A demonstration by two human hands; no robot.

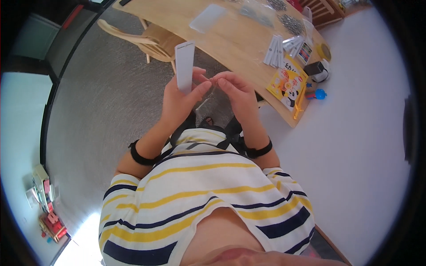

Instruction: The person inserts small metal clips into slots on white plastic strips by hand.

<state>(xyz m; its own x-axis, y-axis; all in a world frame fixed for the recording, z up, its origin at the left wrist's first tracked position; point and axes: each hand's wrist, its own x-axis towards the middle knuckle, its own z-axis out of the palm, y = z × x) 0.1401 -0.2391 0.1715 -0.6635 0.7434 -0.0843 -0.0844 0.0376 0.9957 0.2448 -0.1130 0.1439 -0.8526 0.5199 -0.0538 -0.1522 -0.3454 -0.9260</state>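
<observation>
My left hand is wrapped round a long, narrow white piece, which looks like a thin box or a stack of card strips. It stands upright, rising above the fingers, with a dark line along its top edge. Close beside it, my right hand has thumb and fingers pinched together near the left fingertips. Whatever is in that pinch is too small to make out. Both hands are in the air in front of my body, short of the table's near edge.
A wooden table runs across the top, carrying a clear plastic sheet, bags of small metal pieces, white strips, a yellow book, a black box and a blue toy. A wooden chair stands left of it.
</observation>
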